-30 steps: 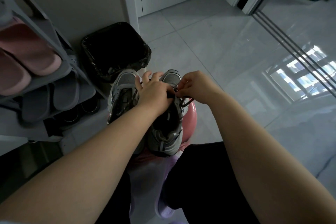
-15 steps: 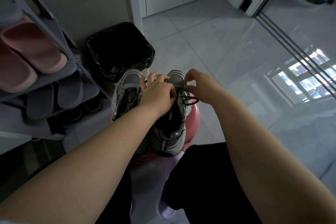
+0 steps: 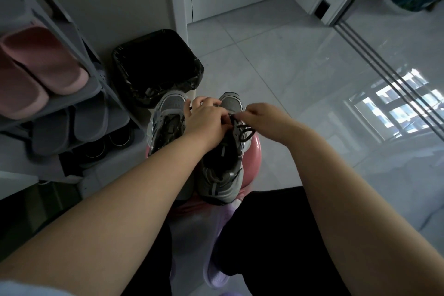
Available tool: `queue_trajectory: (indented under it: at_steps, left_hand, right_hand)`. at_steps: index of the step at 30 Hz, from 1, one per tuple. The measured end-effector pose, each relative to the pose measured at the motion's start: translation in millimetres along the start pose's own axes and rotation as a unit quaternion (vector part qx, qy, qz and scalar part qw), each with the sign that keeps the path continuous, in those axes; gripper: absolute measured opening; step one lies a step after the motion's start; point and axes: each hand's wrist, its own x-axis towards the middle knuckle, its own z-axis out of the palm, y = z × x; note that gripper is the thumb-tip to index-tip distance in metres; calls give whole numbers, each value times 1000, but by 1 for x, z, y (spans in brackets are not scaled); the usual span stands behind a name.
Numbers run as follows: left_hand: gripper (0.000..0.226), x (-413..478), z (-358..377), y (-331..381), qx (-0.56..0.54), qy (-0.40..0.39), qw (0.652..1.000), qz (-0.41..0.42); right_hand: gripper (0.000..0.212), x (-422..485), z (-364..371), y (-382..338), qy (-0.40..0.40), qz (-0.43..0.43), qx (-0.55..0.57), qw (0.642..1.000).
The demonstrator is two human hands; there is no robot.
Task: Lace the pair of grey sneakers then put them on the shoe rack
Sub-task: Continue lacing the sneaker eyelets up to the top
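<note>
Two grey sneakers stand side by side on a pink stool (image 3: 252, 151), toes pointing away from me. The left sneaker (image 3: 168, 122) lies untouched with dark laces across its tongue. Over the right sneaker (image 3: 221, 175) both hands meet near the toe end. My left hand (image 3: 206, 120) rests on its upper with fingers curled around the lace area. My right hand (image 3: 262, 115) pinches the dark lace (image 3: 245, 131), whose loops hang over the shoe's right side. The grey shoe rack (image 3: 79, 72) stands at the left.
Pink slippers (image 3: 40, 65) fill the rack's upper shelf, grey slippers (image 3: 69, 127) the one below, dark shoes under those. A bin with a black liner (image 3: 156, 67) stands just beyond the sneakers. Glossy tiled floor stretches to the right, with a sliding-door track (image 3: 384, 60).
My right hand has shifted slightly left toward my left hand, still on the lace. The lace loops now lie spread over the right side of the shoe.
</note>
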Motion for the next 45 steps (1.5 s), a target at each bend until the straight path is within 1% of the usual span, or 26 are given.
queue_trajectory:
  at_steps: [3,6,7,9,11,13,17,18,19,20,22,23,25,27,29,31,33,34,36,37,38,39,40,42,43,45]
  left_hand:
    - [11,0,-5,1,-19,-6,1000,-11]
    - [5,-1,-15,3,-15,-7,1000,1]
    - [8,-1,-20,3,-20,-3,1000,15]
    - [15,-2,-31,2,-83,-9,995,59]
    - [19,-8,-41,2,-227,-63,967,93]
    - [22,-17,-52,2,-352,-102,926,88]
    - [24,-23,-77,-6,-539,-105,835,14]
    - [25,-24,-82,-10,-542,-104,834,-17]
    - [25,-23,-85,-16,-507,-101,855,-51]
    - [22,-23,-86,-22,-429,-96,895,-79]
    - [18,-23,-81,-30,-199,-102,971,-84]
    - [20,-24,-78,-31,-86,-124,987,-60]
    - [25,-28,-73,-28,45,-176,983,3]
    - [21,-31,-76,-23,43,-180,982,38]
    - [17,-30,-81,-22,-21,-129,990,56]
    - [17,-28,-84,-23,-110,-68,989,69]
    - [23,-29,-87,-21,-261,-60,962,53]
    - [27,-30,-89,-18,-362,-74,928,43]
    - [31,-32,-94,-15,-542,-89,835,32]
    - [32,-31,-96,-15,-591,-94,801,21]
    - [32,-31,-97,-16,-608,-105,787,6]
    - [32,-31,-97,-15,-596,-122,794,-17]
    - [33,-32,-95,-15,-553,-144,819,-45]
    - [34,-33,-86,-18,-409,-185,888,-102]
    - [34,-34,-82,-18,-336,-206,911,-120]
    - [32,-35,-75,-17,-245,-236,931,-134]
  right_hand:
    - [40,-9,7,-5,-10,-12,-70,997]
    - [35,-5,12,-1,-2,-18,-14,1000]
    - [34,-3,13,2,-3,-13,5,1000]
    - [34,-1,13,8,-4,-1,26,1000]
    - [41,0,11,12,-10,9,36,999]
    - [46,1,9,13,-15,11,50,999]
    - [39,7,7,16,-20,13,78,997]
    - [40,8,7,16,-28,14,89,996]
    - [41,8,7,16,-34,15,97,995]
    - [40,8,6,15,-37,14,98,994]
    - [41,7,5,13,-36,14,81,996]
    - [42,7,5,12,-32,14,72,997]
    - [52,7,6,10,-32,16,81,996]
    - [68,8,10,8,-40,26,134,990]
    - [79,8,12,5,-41,26,169,984]
    - [80,9,13,4,-46,25,180,982]
    - [76,9,12,4,-58,21,185,981]
    - [71,9,11,4,-66,18,186,980]
    - [59,9,10,3,-76,11,192,978]
    - [54,9,10,3,-77,6,193,978]
    - [51,8,10,2,-75,2,191,979]
    - [49,8,10,2,-74,1,189,979]
    - [49,9,10,2,-74,4,190,979]
    - [51,10,11,3,-76,11,197,977]
    - [52,9,11,3,-76,13,200,977]
    - [53,9,11,2,-74,13,201,977]
